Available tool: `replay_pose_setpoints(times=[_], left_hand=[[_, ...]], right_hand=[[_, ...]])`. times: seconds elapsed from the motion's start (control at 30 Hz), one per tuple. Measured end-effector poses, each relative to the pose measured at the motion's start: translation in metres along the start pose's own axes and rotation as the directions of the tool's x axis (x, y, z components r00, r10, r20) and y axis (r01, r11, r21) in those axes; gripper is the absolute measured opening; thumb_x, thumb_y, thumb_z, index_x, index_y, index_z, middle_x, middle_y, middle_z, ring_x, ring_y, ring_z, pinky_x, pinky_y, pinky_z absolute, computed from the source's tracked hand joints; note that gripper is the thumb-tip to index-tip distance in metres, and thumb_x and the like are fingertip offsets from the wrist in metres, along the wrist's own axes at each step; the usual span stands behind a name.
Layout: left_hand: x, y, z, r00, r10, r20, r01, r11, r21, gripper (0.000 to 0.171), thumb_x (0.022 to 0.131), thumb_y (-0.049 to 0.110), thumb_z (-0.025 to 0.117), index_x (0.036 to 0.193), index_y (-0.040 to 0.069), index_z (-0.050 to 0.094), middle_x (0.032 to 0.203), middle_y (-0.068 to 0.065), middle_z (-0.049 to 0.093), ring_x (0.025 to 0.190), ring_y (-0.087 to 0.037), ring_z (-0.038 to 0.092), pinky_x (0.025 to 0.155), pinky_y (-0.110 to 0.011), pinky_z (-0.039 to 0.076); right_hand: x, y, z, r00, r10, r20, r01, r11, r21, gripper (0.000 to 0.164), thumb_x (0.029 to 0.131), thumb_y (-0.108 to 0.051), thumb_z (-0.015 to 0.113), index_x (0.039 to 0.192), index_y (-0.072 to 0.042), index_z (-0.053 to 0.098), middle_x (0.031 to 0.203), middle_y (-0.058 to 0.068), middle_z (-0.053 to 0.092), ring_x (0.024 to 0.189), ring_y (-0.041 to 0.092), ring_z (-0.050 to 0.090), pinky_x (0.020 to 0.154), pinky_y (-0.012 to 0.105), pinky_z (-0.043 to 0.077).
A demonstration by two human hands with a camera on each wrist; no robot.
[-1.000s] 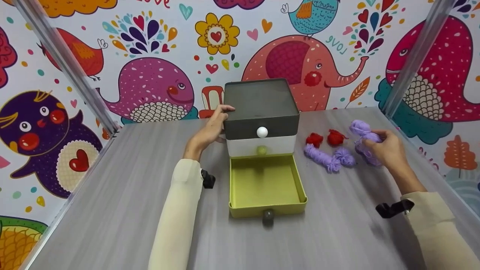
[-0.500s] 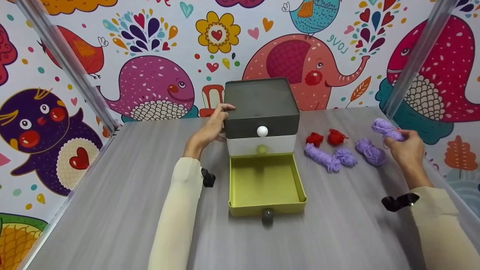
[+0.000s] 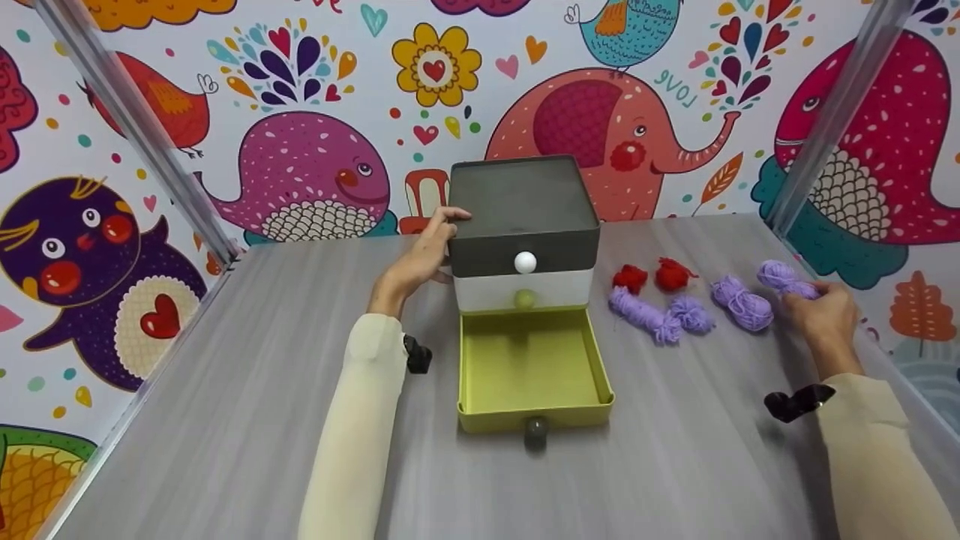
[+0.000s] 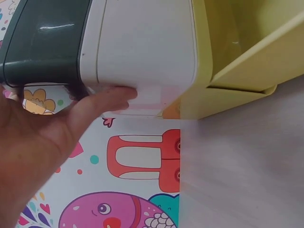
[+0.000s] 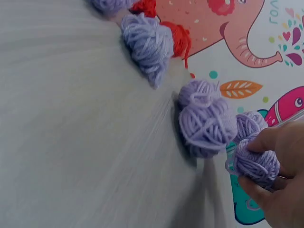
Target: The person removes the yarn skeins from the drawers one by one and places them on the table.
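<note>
My left hand (image 3: 424, 255) holds the left side of a stacked drawer box (image 3: 525, 199), its fingers hooked over the dark grey top edge. In the left wrist view, a fingertip presses the white middle tier (image 4: 142, 47). The lowest, yellow-green drawer (image 3: 532, 367) is pulled out, with nothing inside it. At the right, my right hand (image 3: 825, 319) pinches a small purple yarn skein (image 3: 780, 277) between thumb and fingers, low at the table's far right. A second purple skein (image 3: 742, 304) lies just left of it.
Two more purple skeins, one long (image 3: 645, 315) and one short (image 3: 691, 313), lie right of the box. Behind them sit two red yarn bundles, a left one (image 3: 628, 279) and a right one (image 3: 673, 274). A patterned wall (image 3: 315, 172) borders the grey table (image 3: 247, 390).
My right hand lifted the purple skein away from its neighbour to the right, then lowered it toward the table. The neighbouring skein stayed behind. My left hand has stayed on the box.
</note>
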State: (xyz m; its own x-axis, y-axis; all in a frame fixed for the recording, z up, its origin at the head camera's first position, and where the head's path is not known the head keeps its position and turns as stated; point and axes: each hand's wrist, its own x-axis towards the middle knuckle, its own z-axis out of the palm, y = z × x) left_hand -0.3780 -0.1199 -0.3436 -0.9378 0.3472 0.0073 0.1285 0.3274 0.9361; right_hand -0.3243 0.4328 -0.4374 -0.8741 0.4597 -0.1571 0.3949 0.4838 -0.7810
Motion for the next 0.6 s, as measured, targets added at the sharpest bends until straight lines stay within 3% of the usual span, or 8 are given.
replay_pose_setpoints(times=[0.1,0.3,0.6], left_hand=[[-0.001,0.000,0.000,1.000,-0.002,0.007,0.002,1.000,0.003,0.035,0.107,0.033,0.024,0.139,0.030,0.036,0.146,-0.021,0.035,0.118,-0.048,0.059,0.093,-0.065,0.052],[-0.002,0.000,0.000,1.000,0.002,0.007,-0.001,1.000,-0.008,0.035,0.107,0.033,0.024,0.139,0.030,0.036,0.142,-0.021,0.039,0.117,-0.048,0.061,0.092,-0.065,0.052],[-0.001,0.001,0.000,1.000,-0.004,0.014,0.004,1.000,-0.017,0.034,0.107,0.033,0.024,0.139,0.030,0.034,0.139,-0.020,0.041,0.118,-0.047,0.060,0.094,-0.066,0.051]], right_hand=[[0.002,0.007,-0.001,0.999,0.048,0.022,-0.049,0.999,0.010,0.072,0.100,-0.028,0.051,0.155,0.005,0.019,0.152,0.030,0.030,0.130,0.040,0.035,0.115,0.054,0.037],[0.003,0.016,-0.002,0.996,0.086,0.038,-0.086,0.996,-0.017,0.074,0.100,-0.036,0.055,0.153,0.005,0.025,0.140,0.027,0.038,0.124,0.038,0.037,0.101,0.044,0.044],[-0.001,0.020,-0.003,0.994,0.086,0.069,-0.086,0.996,0.003,0.086,0.097,-0.049,0.056,0.156,0.002,0.020,0.151,0.027,0.031,0.127,0.039,0.034,0.108,0.052,0.037]])
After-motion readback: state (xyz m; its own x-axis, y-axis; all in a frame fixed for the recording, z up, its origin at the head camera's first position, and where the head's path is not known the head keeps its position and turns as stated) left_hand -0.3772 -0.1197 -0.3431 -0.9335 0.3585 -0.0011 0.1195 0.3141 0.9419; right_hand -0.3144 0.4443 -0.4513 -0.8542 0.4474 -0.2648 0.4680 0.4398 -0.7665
